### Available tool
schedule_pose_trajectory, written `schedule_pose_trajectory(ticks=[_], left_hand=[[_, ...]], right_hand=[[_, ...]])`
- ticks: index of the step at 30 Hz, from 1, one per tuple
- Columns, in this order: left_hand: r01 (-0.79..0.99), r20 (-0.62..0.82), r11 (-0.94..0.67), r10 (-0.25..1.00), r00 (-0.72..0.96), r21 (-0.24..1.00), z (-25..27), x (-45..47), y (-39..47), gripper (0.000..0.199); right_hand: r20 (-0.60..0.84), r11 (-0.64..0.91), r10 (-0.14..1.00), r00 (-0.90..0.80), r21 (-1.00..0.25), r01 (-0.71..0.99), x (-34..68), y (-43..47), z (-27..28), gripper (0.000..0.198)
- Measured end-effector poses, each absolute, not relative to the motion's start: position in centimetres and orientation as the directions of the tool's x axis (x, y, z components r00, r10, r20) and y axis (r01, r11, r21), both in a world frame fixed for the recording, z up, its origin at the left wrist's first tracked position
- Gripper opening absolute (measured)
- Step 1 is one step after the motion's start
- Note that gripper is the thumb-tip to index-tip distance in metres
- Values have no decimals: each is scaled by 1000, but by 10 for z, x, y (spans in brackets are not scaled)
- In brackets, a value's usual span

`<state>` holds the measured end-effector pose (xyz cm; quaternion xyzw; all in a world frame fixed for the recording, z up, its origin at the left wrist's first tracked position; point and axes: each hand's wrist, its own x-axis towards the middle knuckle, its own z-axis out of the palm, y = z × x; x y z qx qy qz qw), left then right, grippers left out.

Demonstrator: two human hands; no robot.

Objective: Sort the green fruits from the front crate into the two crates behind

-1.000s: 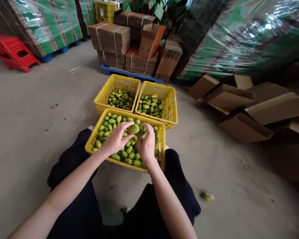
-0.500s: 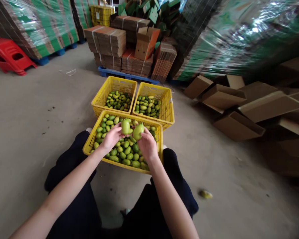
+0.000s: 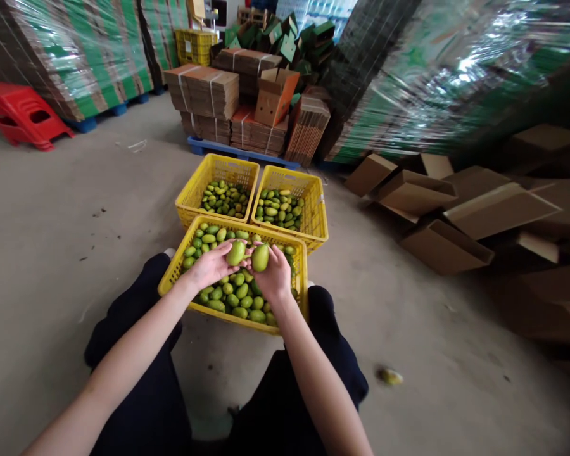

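Note:
Over the front yellow crate [image 3: 171, 278], my left hand [image 3: 211, 266] is closed on a green oval fruit [image 3: 236, 253]. Beside it, my right hand [image 3: 274, 276] grips a second green fruit [image 3: 260, 258], held close to the first. The fruits look like small mangoes, though the exact kind is hard to tell. Below both hands, many more green and yellowish fruits [image 3: 241, 299] fill the crate, which stands between my knees. My forearms and hands cover part of the pile.
Two more yellow crates, left [image 3: 185, 201] and right [image 3: 319, 221], hold fruit just beyond. Behind them, bundled flat cartons [image 3: 209, 95] rest on a blue pallet [image 3: 237, 152]. Open cardboard boxes [image 3: 475, 244] lie at right, a red stool [image 3: 23, 114] at left. One fruit [image 3: 389, 375] lies on the floor.
Both fruits have been turned in my fingers and now show different sides. My hands have shifted slightly down, and the view has tilted a little upward.

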<state>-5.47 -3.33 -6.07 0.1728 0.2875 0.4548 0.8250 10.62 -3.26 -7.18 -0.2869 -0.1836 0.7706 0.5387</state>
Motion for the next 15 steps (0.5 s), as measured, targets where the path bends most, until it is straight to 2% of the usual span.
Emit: schedule_pose_trajectory(ticks=[4,8,12,15], left_hand=[[-701,-361,519,852,378,489,-72,-64,-37,34],[-795,-472,466,842,262,389,-82,-64,-36,32],[-888,-396,410,866,306,209,-89,-52,-34,34],[-922,-387,364,875,291,132,-97,-42,-35,27]], right_hand=[[-258,-374,926,-275,-539,-754,96,-33,-76,23],[-407,-431,882,-238,-494,-755,86,-34,-91,18],[-453,-412,869,-199,-441,-797,82,-35,-101,24],[-433,-340,886,-165,-367,-866,79,-34,-102,23]])
